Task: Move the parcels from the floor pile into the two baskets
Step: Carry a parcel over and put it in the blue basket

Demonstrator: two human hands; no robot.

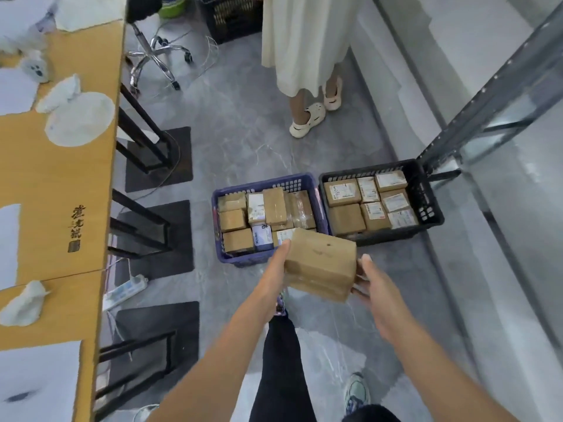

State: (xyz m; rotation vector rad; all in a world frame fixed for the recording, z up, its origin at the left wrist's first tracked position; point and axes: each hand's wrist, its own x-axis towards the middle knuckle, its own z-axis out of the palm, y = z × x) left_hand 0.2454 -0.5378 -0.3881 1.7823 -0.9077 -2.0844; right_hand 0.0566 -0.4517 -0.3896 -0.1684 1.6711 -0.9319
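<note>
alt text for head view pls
The left hand and right hand hold a stack of brown parcels in front of a blue basket and a black basket, side by side on the floor, both holding parcels. Another person stands beyond; a wooden table lines the left.

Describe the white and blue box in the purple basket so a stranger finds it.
On the grey floor, take the purple basket, left of the black basket. In its near row, right of a plain brown carton, sits the white and blue box. It alone has blue print on white, not bare cardboard.
</note>
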